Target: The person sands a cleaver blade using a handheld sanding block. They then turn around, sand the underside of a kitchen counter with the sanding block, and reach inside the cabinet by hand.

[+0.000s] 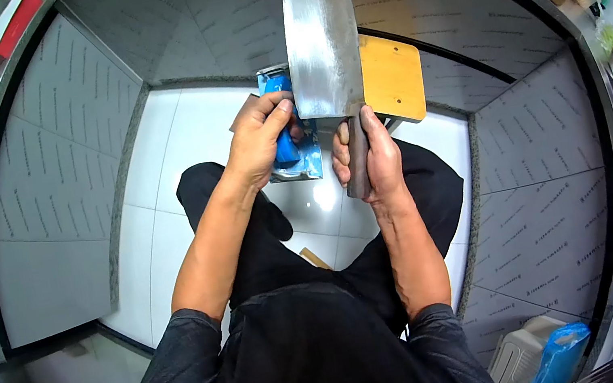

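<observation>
Upper centre: right hand closed round the handle of the cleaver, blade upright. Left hand closed on a blue object, left of the blade. Yellow stool behind, right. Judged step: positioning both; any further move calls for firm grips, fingers off the edge.

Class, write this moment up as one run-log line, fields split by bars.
left hand: gripping blue object | right hand: gripping cleaver by handle | blade: pointing away from wearer | yellow board: beside blade
</observation>
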### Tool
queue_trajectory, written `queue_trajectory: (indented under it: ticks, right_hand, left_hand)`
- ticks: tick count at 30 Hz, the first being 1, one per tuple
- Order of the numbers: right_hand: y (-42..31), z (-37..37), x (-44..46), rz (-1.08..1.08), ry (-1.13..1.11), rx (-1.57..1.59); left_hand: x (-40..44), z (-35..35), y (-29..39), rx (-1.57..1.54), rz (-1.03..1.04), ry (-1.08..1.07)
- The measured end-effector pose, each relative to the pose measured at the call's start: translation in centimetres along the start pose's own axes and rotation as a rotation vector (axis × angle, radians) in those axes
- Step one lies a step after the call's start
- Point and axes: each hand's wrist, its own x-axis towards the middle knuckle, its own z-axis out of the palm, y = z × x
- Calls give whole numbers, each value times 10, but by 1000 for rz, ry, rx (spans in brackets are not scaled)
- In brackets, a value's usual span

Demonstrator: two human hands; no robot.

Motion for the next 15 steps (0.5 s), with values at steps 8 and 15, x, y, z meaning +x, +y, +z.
queue_trajectory:
  ticks: [8, 15]
  right_hand:
    - [13, -1, 2, 316, -406, 634]
    - [48, 3, 21, 427, -585, 795]
  left_hand:
    - [44, 6, -16, -143, -203, -76]
    - [56, 16, -5, -392, -155, -136]
